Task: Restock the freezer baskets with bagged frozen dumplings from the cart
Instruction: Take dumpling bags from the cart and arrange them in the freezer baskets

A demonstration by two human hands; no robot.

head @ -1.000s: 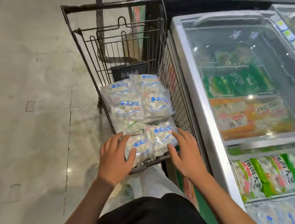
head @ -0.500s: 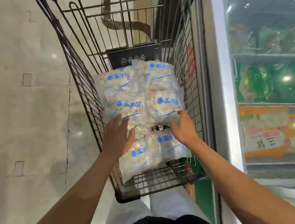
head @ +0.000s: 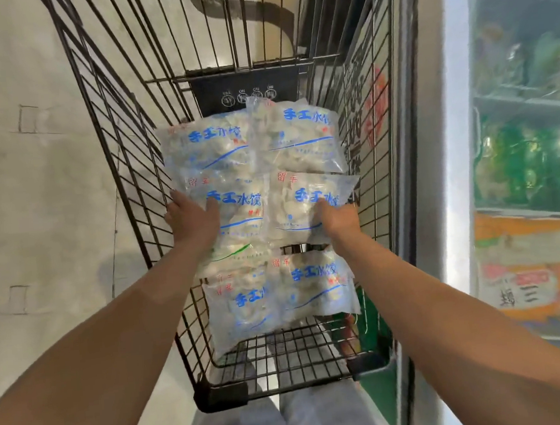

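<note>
1. Both hands have moved up the cart (head: 125, 177) since a second ago: they were on the nearest bags, now they sit on the middle row of dumpling bags.
2. I see the left hand (head: 193, 219) lying flat, fingers straight, on the middle-left bag (head: 235, 209); it presses, it does not grip.
3. The right hand (head: 337, 216) touches the lower edge of the middle-right bag (head: 311, 203); whether its fingers curl under the edge I cannot tell.
4. I judge this as the start of a pick-up: no bag has left the cart yet, so restocking is still ahead.
5. Six bags lie in pairs on the wire cart floor, the far pair (head: 253, 140) against the black panel.
6. The freezer (head: 529, 159) stands just right of the cart, glass lid over green and orange packs; pale tiled floor (head: 36, 198) on the left.
</note>
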